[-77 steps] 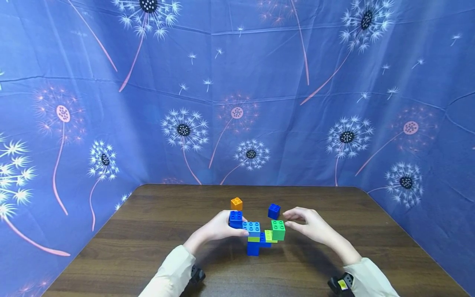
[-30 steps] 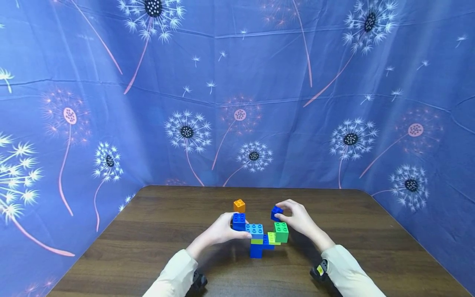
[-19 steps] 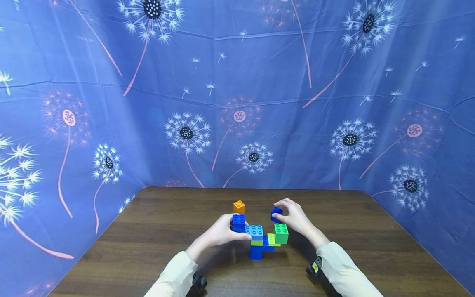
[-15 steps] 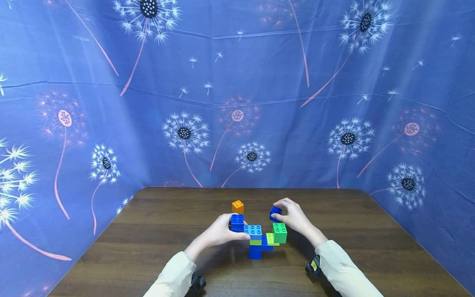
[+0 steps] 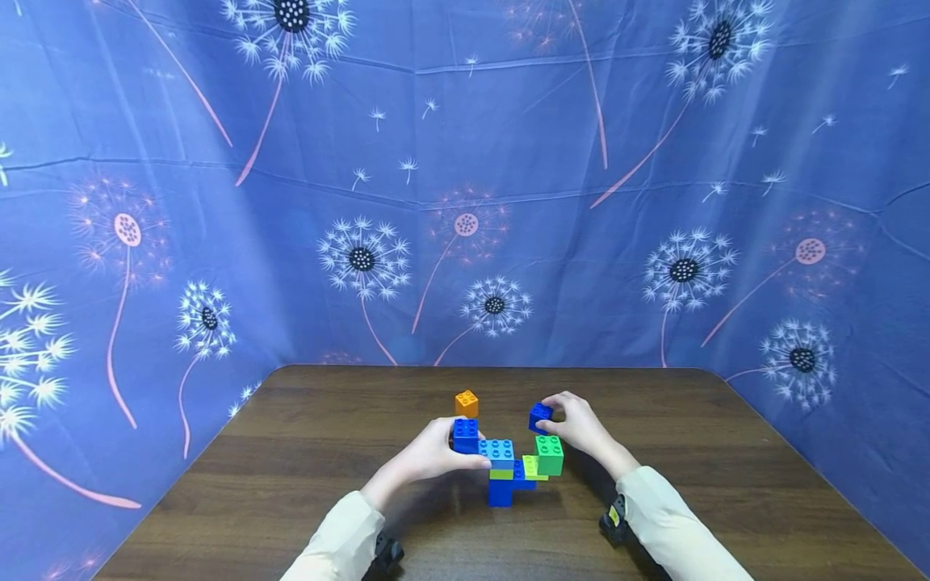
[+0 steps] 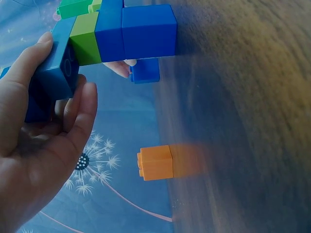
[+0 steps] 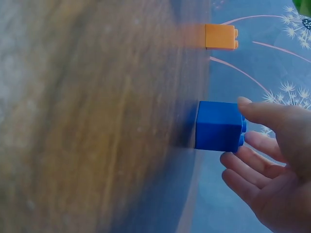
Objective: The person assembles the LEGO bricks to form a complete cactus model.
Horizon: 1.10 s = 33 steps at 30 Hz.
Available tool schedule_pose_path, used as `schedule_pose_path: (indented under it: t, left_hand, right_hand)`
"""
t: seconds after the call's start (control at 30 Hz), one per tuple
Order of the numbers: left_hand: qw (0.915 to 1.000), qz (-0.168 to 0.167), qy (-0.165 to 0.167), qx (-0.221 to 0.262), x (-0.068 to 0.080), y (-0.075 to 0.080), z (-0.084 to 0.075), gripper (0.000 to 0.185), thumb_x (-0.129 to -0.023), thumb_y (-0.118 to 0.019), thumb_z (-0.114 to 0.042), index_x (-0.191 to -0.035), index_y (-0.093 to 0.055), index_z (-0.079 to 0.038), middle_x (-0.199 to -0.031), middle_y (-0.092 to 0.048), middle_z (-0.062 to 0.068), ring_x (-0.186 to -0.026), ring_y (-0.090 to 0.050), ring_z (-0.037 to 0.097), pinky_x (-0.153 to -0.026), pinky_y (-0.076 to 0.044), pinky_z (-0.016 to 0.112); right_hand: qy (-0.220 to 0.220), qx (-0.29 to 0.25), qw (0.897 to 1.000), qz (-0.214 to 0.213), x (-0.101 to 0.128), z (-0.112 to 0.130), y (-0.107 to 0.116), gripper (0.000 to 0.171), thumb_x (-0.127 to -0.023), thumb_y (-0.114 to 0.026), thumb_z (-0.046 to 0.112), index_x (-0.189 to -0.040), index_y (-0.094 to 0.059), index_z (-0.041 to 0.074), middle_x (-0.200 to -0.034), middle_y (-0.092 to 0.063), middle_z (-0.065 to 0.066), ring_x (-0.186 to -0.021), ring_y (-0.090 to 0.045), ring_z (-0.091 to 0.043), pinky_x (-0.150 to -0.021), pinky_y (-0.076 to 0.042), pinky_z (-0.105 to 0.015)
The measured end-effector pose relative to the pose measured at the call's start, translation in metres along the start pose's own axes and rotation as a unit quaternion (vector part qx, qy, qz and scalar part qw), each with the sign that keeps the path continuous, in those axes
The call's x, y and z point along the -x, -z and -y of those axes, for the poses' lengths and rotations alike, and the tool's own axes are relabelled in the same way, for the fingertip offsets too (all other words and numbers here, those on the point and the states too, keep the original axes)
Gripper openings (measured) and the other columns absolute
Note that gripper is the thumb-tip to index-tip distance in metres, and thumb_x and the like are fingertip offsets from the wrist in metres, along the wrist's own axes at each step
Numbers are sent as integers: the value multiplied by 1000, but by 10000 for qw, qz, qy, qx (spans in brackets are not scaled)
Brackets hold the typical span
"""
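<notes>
Left hand (image 5: 429,456) grips brick build (image 5: 508,468); right hand (image 5: 577,424) pinches blue brick (image 5: 539,417) loosely, could slip out.

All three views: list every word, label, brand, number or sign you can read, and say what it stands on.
No readable text in any view.
Yellow tag on the wrist device: too small to read.
Blocks, including the orange block and the dark blue block at the right hand: no print visible.
Blue cloth: only dandelion patterns.
</notes>
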<state>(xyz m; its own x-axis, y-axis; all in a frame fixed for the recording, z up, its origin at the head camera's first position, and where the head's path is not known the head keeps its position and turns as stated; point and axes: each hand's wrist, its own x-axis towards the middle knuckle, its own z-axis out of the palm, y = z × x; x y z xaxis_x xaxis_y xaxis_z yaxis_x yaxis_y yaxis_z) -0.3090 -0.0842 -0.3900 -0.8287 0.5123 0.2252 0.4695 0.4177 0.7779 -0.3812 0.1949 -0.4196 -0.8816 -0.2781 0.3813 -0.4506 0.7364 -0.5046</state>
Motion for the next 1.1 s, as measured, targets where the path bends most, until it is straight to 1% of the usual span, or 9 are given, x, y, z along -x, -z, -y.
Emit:
schedule_pose_path:
  t: [0.2,0.37,0.5,0.6,0.7,0.8,0.87,1.0,1.1]
  left_hand:
    - [10000,-9,6,-8,0,0,0,33,-77,-77,-33,-99,-66,-11,-81,-68,-4,-71,-59,6,-67,-50,24]
    - [10000,-12,-13,-7,0,0,0,33,-77,-77,-32,-99,-66,-11,-81,-68,-4,-71,-59,6,-67,-50,24]
    - [10000,-9,-25,9,0,0,1,34,-77,-77,-34,-99,-66,-10,-82,-68,-4,-71,-59,6,-68,-51,24]
    - [9999,2,-143,-37,0,0,3,37,-78,-75,-36,-100,-65,-9,-82,-68,-4,-71,-59,6,-67,-51,24]
    - [9997,12,-235,-93,-1,0,5,39,-78,-75,-38,-100,-65,-8,-82,-68,-4,-71,-59,5,-67,-51,24]
    - [9998,38,-159,-102,0,0,4,38,-78,-75,-37,-100,-65,-8,-83,-68,-4,-72,-59,5,-68,-51,24]
    - [9999,41,-50,-84,0,0,3,37,-77,-76,-35,-101,-65,-9,-83,-68,-4,-72,-59,5,-68,-50,23]
    - [10000,18,5,-92,0,0,0,32,-78,-76,-28,-101,-65,-7,-84,-69,0,-71,-58,6,-67,-49,23]
    - [10000,-4,51,-63,2,0,-5,30,-79,-76,-24,-101,-65,-6,-84,-69,2,-71,-57,6,-67,-49,23]
  right_hand:
    - [-55,-89,9999,29,-2,1,1,30,-76,-75,9,-100,-66,-5,-92,-64,-13,-82,-66,-26,-75,-53,-40]
    - [-51,-111,9997,193,-1,3,4,28,-76,-74,6,-100,-66,-5,-92,-64,-12,-82,-65,-25,-73,-53,-39]
    - [67,-91,9993,353,0,4,5,34,-76,-73,3,-107,-63,-7,-96,-64,-14,-84,-65,-26,-75,-53,-40]
    - [98,-83,9988,476,1,4,6,40,-76,-74,4,-112,-61,-9,-98,-64,-16,-86,-65,-28,-77,-53,-41]
    - [22,-23,9983,581,1,4,5,40,-76,-75,6,-111,-62,-8,-97,-64,-15,-85,-65,-27,-76,-53,-40]
    - [-33,29,9980,632,1,2,4,36,-76,-75,7,-107,-64,-6,-96,-66,-14,-84,-66,-25,-75,-53,-39]
    - [-66,22,9981,617,1,2,3,33,-76,-75,7,-106,-65,-4,-96,-67,-13,-84,-65,-24,-76,-53,-39]
    - [54,36,9981,620,1,0,4,31,-76,-74,4,-105,-64,-4,-95,-67,-14,-84,-65,-25,-76,-53,-41]
    - [222,-13,9977,635,1,-2,5,34,-75,-74,2,-106,-63,-6,-94,-68,-15,-83,-65,-26,-76,-53,-41]
